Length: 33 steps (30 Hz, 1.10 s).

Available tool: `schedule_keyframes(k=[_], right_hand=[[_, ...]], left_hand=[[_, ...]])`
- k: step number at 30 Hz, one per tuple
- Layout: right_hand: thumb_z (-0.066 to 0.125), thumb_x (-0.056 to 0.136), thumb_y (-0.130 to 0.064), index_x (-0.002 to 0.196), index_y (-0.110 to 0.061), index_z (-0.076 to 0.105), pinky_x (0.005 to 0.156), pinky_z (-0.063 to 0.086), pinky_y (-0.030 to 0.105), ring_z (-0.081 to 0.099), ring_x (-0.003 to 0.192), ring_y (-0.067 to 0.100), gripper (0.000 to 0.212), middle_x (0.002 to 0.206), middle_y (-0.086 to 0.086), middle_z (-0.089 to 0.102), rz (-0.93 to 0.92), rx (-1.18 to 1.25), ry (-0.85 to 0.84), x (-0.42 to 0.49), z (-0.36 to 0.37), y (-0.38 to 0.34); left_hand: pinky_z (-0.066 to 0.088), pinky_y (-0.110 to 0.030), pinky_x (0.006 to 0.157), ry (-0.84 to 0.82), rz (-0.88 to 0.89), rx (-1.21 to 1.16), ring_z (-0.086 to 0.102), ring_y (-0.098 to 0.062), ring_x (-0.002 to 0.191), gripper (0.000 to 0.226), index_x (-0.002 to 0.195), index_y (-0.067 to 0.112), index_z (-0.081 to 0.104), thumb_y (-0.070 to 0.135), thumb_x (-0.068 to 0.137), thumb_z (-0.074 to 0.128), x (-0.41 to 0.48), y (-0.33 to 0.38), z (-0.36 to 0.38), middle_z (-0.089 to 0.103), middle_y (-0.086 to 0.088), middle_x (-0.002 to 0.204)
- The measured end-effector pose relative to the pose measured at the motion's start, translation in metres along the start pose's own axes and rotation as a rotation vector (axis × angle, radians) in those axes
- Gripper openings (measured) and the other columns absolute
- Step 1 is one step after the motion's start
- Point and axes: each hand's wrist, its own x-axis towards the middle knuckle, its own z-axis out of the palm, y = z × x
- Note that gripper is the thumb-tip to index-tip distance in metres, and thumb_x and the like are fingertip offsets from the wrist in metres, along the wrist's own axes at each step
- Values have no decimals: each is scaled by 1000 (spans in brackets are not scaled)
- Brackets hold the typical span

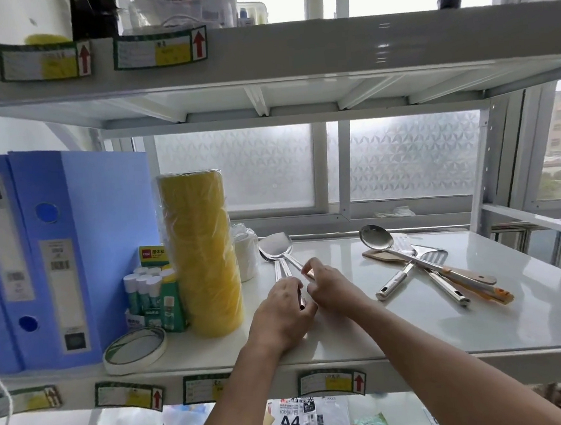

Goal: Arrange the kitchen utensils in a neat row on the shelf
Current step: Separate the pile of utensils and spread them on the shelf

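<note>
1. The left hand (pixel 284 306) is curled closed round the lower handle of a steel spoon (pixel 265 256), which lies just right of the yellow tape stack (pixel 199 251) with its bowl toward the back of the shelf.
2. The right hand (pixel 329 288), touching the left one, pinches the handle of a flat steel spatula (pixel 276 245) narrowly between thumb and forefinger. The spatula's head overlaps the spoon's bowl.
3. A crossed pile of utensils (pixel 418 262) lies well right of the tape stack.
4. Bare shelf (pixel 347 327) stretches from the hands to that pile. The shelf's front edge runs under both wrists.
</note>
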Motion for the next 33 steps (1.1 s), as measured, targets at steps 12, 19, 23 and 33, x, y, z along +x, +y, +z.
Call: schedule_keyframes(k=[12, 19, 23, 33], right_hand=[[55, 91, -19, 117, -16, 62, 83, 51, 33, 64, 99, 30, 27, 105, 14, 68, 13, 25, 12, -8, -4, -5], [57, 91, -15, 111, -12, 67, 78, 51, 31, 62, 88, 21, 22, 97, 6, 67, -11, -42, 43, -22, -28, 3], [55, 89, -9, 103, -9, 73, 75, 48, 28, 67, 90, 25, 23, 99, 10, 73, 48, -78, 144, -30, -64, 24], [56, 88, -25, 120, -15, 61, 98, 45, 45, 55, 120, 37, 33, 123, 14, 62, 429, -507, 321, -57, -152, 129]], left_hand=[[48, -40, 92, 28, 34, 7, 60, -22, 111, 30, 122, 22, 54, 36, 99, 41, 6, -2, 5, 61, -2, 124], [35, -46, 114, -77, 143, 181, 29, -18, 150, 51, 148, 37, 45, 54, 100, 38, 4, -1, 4, 37, 6, 160], [31, -46, 117, -92, 121, 162, 25, -17, 153, 52, 146, 41, 47, 59, 98, 37, 2, -1, 5, 34, 8, 163], [34, -40, 112, -67, 103, 142, 34, -10, 146, 45, 142, 38, 53, 53, 100, 43, -1, 6, -1, 43, 11, 156]])
